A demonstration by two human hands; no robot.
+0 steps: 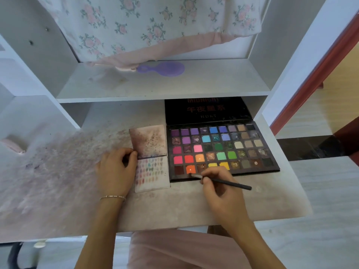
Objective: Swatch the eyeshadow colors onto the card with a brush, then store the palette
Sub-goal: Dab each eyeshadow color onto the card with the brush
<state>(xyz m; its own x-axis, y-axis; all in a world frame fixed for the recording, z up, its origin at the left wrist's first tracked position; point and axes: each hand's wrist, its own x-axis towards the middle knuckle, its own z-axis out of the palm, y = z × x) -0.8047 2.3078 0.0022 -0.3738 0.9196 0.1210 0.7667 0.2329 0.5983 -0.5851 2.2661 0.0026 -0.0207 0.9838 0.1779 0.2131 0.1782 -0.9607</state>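
My right hand [219,188] pinches a thin black brush [223,181] between curled fingers and thumb, just in front of the palette [223,150]. The brush lies nearly flat, its long axis running left to right: the handle end points right, and the pale bristle tip points left, touching the palette's near edge right below the orange pan in the front row. My left hand [116,169], a slim metal bangle [113,197] on its wrist, sits left of the palette with fingers curled in, the thumb and fingertips holding the left edge of the card [152,173] at its fold.

The card lies flush against the palette's left side. It is a folded, smudged white sheet; its near half carries neat rows of small pastel swatches, its far half is dusted brown and pink.

The palette is a flat black rectangle, opened out, with a grid of square pans: purples and blues at the back, greens, pinks, reds, orange and yellow nearer, several glittery. Its dark lid [207,110], printed with lettering, stands behind it, under a white shelf [163,88]. On that shelf, beyond the palette, lies a purple plastic hairbrush [165,68] beneath a floral cloth [155,26].
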